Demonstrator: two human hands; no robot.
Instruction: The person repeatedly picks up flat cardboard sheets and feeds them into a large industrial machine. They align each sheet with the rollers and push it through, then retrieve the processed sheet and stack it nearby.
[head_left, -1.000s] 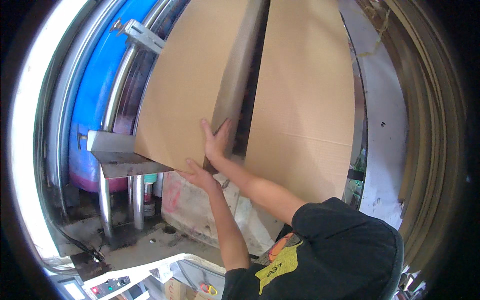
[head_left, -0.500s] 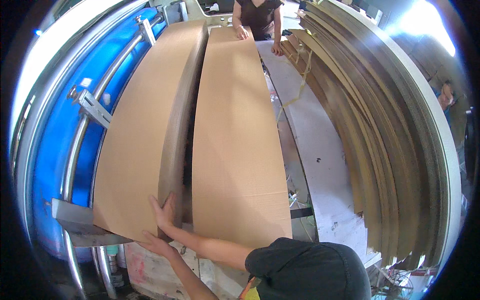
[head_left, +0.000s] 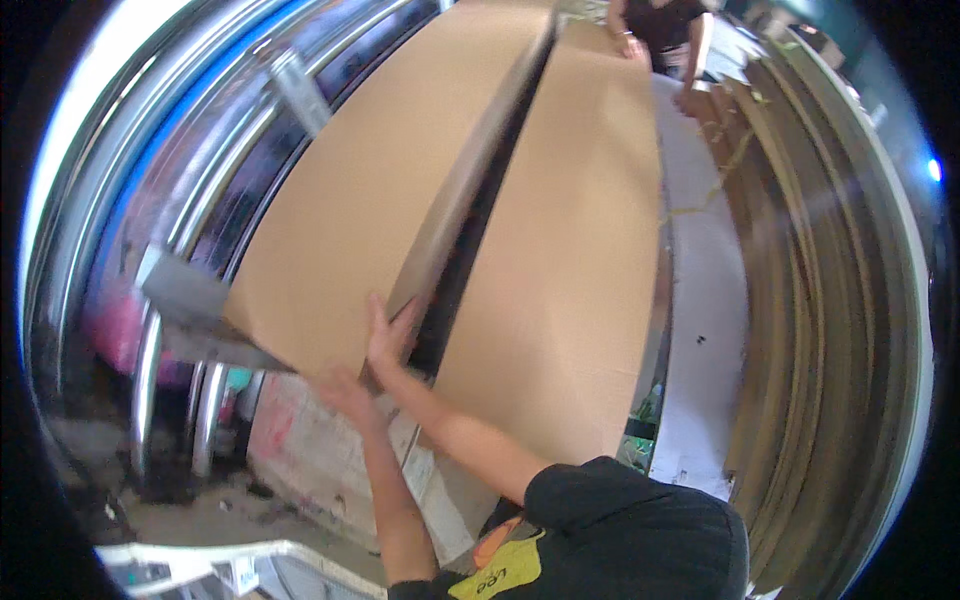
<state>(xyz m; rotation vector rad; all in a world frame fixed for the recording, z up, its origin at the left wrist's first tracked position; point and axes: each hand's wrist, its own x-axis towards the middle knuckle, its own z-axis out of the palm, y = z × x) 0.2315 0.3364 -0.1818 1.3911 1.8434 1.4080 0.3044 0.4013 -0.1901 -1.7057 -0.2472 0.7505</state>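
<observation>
- Main thing: pile of long brown corrugated cardboard sheets, lying flat, about 11 o'clock from picture centre; long side running toward 1 o'clock, layered edge facing 3.
- Both bare hands at its near end, 6 o'clock from pile middle.
- Right hand: spread open, thumb up on top face, fingers along the layered side by the near corner; no closed grip seen.
- Left hand: at the near end edge, blurred; can't tell if it pinches or just pushes.
- Step in hand, judged: steadying and evening the pile's near end. Best done with right palm flat along the side, left square on the end, light equal pressure; too much thumb would likely slide the top sheet or crease the corner.
- Grey metal plate, 8 o'clock of pile, by its near left corner; contact hard to tell. Probably worth pushing straight so that corner doesn't buckle there.
- Dark narrow gap at 3 o'clock, then second long brown cardboard board; fingers need care there.
- Shiny metal bars at 9; grey metal clamp at 10 to 11.
- Stained whitish block, 7 o'clock, below the hands.
- Long white flat panel at 4; tall brown cardboard stack beyond.
- Co-worker in dark top at 2, one hand at the second board's far end.
</observation>
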